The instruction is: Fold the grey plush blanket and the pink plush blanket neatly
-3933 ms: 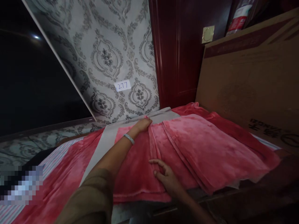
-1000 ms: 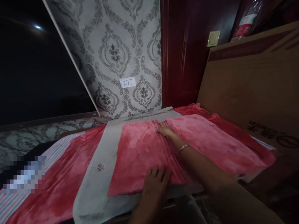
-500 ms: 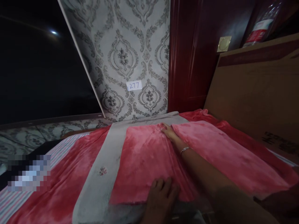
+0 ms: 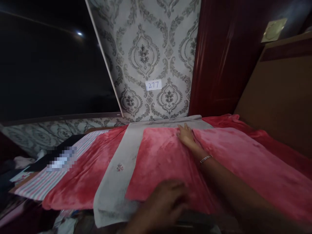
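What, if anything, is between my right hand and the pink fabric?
Nothing visible: the right hand rests on the pink fabric near its far edge. The left hand, blurred, overlaps the near part; whether it touches is unclear.

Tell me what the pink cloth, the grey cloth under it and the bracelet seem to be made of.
Pink cloth: probably plush synthetic fleece, soft and mostly matt, judging by its mottled, brushed-looking surface.
Grey cloth: some matt fabric, from its dull, shine-free surface; the fibre is unclear.
Bracelet: likely polished metal, from its bright glint; which metal, I cannot tell.
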Available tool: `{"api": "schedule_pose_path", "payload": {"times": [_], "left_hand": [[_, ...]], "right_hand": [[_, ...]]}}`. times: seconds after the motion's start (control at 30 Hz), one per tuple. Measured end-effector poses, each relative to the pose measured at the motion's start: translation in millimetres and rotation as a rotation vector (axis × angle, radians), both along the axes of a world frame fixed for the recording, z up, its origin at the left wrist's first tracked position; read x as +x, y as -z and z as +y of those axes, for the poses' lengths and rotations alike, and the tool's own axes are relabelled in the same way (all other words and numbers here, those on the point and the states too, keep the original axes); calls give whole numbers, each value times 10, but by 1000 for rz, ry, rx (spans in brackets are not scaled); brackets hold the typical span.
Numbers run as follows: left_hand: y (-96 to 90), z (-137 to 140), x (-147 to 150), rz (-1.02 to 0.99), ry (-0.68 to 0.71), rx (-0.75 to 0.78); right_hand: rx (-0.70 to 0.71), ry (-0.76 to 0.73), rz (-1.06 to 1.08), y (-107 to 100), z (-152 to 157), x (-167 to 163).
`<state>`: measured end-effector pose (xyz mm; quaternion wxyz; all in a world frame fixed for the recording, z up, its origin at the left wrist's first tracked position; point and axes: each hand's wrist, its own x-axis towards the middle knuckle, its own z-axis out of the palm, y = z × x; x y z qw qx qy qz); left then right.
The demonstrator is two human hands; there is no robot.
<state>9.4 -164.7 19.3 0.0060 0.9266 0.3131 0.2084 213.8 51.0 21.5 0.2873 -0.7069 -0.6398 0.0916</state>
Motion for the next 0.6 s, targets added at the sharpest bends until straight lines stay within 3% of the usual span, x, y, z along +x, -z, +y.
{"api": "schedule_pose_path", "payload": {"times": [0.07,0.13,0.23,0.33,0.4,0.5,0.6], "left_hand": [[-252,235,-128,-73,-74,-55],[-299,495,-222,-46,-247,-12],[-15,721,-271,108,-379,-39],[381,685,-254,176,-393,-63],[533,596,-250,157,-404,-39],[534,522,-294,108,-380,-6],[341,648,-400,3,-342,-14]], "right_hand": [[4,-36,-75,-20,-75,-128],[-3,-76,-128,43,-176,-237],[-63,-103,-209,239,-317,-301],[-98,-92,-315,401,-373,-283],[-86,-81,-353,440,-370,-270],[-84,-73,-363,439,-349,-272],[-93,-70,-359,447,-330,-283]]}}
